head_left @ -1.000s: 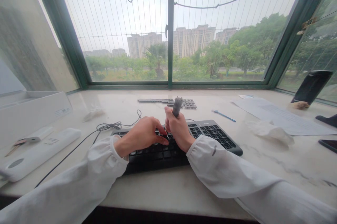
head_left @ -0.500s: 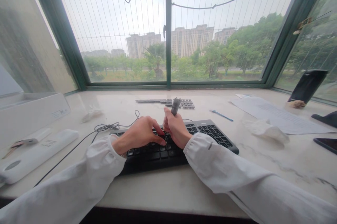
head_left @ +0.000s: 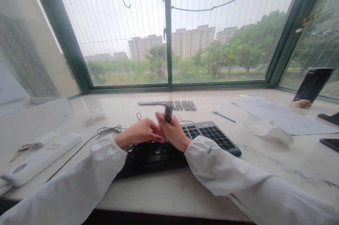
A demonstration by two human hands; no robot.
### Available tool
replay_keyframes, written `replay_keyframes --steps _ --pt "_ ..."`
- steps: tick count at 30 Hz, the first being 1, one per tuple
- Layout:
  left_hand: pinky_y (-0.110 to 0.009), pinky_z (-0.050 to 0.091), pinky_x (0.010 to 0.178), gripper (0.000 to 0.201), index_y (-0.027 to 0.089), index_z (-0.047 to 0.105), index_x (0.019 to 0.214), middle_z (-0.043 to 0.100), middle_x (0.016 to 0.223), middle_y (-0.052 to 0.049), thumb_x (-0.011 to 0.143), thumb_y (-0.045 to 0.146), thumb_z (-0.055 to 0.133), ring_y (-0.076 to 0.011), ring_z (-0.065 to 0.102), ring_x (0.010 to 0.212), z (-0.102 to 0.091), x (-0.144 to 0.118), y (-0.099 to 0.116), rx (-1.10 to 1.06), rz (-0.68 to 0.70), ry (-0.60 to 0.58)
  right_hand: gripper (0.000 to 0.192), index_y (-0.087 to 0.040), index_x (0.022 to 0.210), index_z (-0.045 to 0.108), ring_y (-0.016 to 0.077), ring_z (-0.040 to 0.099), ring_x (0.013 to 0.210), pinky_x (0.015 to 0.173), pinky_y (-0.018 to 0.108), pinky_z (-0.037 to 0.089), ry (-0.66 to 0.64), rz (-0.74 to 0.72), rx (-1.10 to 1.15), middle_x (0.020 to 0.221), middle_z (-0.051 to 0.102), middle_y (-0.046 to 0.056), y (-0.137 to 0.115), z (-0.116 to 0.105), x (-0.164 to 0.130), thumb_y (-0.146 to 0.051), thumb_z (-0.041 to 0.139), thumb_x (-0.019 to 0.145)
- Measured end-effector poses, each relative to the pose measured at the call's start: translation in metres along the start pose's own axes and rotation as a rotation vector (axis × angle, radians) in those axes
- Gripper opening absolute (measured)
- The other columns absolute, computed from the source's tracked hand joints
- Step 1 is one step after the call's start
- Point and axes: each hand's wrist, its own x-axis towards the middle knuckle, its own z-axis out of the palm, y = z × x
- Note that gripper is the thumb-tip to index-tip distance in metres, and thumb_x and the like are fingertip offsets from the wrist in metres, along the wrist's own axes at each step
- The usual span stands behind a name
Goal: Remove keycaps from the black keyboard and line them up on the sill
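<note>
A black keyboard (head_left: 212, 134) lies on the pale marble sill in front of me, its cable (head_left: 108, 130) coiled to the left. My right hand (head_left: 173, 132) is closed around a grey upright tool (head_left: 168, 111) whose lower end meets the keys. My left hand (head_left: 139, 132) rests over the keyboard's middle, fingertips pinched together right beside the tool's lower end. Whether a key is between those fingers is hidden. Behind the hands lies a row of loose keycaps (head_left: 182, 104).
White box (head_left: 34, 119) and a white device (head_left: 39, 156) lie at the left. A blue pen (head_left: 224, 116), crumpled tissue (head_left: 268, 128), paper sheets (head_left: 280, 116), a dark phone stand (head_left: 312, 84) and a phone (head_left: 329, 144) are at the right. The window frame (head_left: 168, 85) closes the back.
Both hands drifted slightly left on the keyboard. The left hand's fingers went from spread on the keys to pinched beside the tool. The tool stays upright in the right hand.
</note>
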Motion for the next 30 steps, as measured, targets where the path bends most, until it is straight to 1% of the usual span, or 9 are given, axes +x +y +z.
replay_keyframes --steps 2,4,7,10,16,21,24,27,30 --pt "-0.021 0.037 0.046 0.044 0.012 0.073 0.087 0.061 0.062 -0.001 0.064 0.050 0.073 -0.0111 0.048 0.051 0.002 0.001 -0.003 -0.023 0.044 0.037 0.047 -0.019 0.060 0.040 0.0086 0.035 0.052 0.050 0.023 0.029 -0.066 -0.093 -0.070 0.054 0.037 -0.005 0.002 0.001 -0.002 -0.056 0.045 0.089" --pt "-0.020 0.038 0.044 0.040 0.012 0.071 0.088 0.061 0.063 -0.001 0.066 0.045 0.071 -0.0106 0.049 0.050 0.004 0.003 -0.006 -0.041 0.096 0.056 0.045 -0.018 0.062 0.040 0.0085 0.033 0.055 0.052 0.023 0.028 -0.083 -0.173 -0.134 0.058 0.036 -0.004 0.003 0.001 -0.005 -0.052 0.045 0.091" --pt "-0.019 0.038 0.043 0.026 0.013 0.067 0.077 0.056 0.058 0.001 0.069 0.038 0.067 -0.0100 0.049 0.048 0.004 0.004 -0.008 -0.035 0.145 0.043 0.042 -0.018 0.063 0.043 0.0084 0.034 0.057 0.053 0.022 0.029 -0.079 -0.249 -0.190 0.059 0.039 -0.004 0.002 0.002 -0.009 -0.048 0.046 0.092" --pt "-0.018 0.037 0.042 0.021 0.013 0.064 0.068 0.054 0.054 0.002 0.069 0.034 0.064 -0.0097 0.049 0.047 0.003 0.003 -0.007 -0.023 0.144 0.039 0.039 -0.017 0.064 0.046 0.0085 0.036 0.055 0.052 0.022 0.030 -0.088 -0.284 -0.232 0.058 0.045 -0.004 -0.001 0.003 -0.012 -0.044 0.047 0.092" --pt "-0.018 0.036 0.041 0.020 0.013 0.061 0.062 0.050 0.048 0.003 0.067 0.032 0.064 -0.0096 0.048 0.045 0.001 0.000 -0.002 -0.049 0.123 0.038 0.030 -0.018 0.065 0.050 0.0092 0.043 0.055 0.055 0.021 0.033 -0.058 -0.324 -0.293 0.059 0.051 -0.004 -0.003 0.001 -0.016 -0.034 0.050 0.090" --pt "-0.018 0.035 0.045 0.022 0.011 0.061 0.058 0.049 0.048 0.002 0.069 0.030 0.057 -0.0095 0.047 0.048 -0.002 0.002 -0.012 -0.046 0.195 0.010 0.018 -0.018 0.071 0.053 0.0096 0.044 0.054 0.054 0.021 0.032 -0.193 -0.356 -0.401 0.059 0.052 -0.003 -0.004 0.001 -0.018 -0.025 0.052 0.087" --pt "-0.019 0.035 0.048 0.024 0.009 0.062 0.056 0.050 0.050 0.001 0.069 0.029 0.057 -0.0096 0.045 0.052 -0.004 0.008 -0.020 -0.010 0.252 -0.005 0.021 -0.019 0.069 0.051 0.0087 0.040 0.049 0.051 0.021 0.028 -0.246 -0.409 -0.517 0.056 0.047 -0.004 -0.007 0.000 -0.019 -0.026 0.052 0.088" --pt "-0.020 0.035 0.050 0.022 0.008 0.068 0.061 0.053 0.052 0.001 0.068 0.027 0.057 -0.0108 0.046 0.055 -0.004 0.010 -0.020 0.009 0.205 -0.026 0.023 -0.019 0.071 0.052 0.0096 0.044 0.049 0.051 0.022 0.029 -0.287 -0.476 -0.626 0.057 0.050 -0.003 -0.009 0.001 -0.021 -0.028 0.049 0.092" --pt "-0.021 0.037 0.053 0.025 0.009 0.075 0.074 0.060 0.057 -0.001 0.067 0.029 0.061 -0.0129 0.051 0.058 -0.003 0.008 -0.015 0.008 0.104 0.002 0.022 -0.019 0.074 0.054 0.0110 0.051 0.053 0.053 0.022 0.033 -0.370 -0.635 -0.718 0.059 0.056 -0.001 -0.008 0.007 -0.024 -0.028 0.048 0.093"
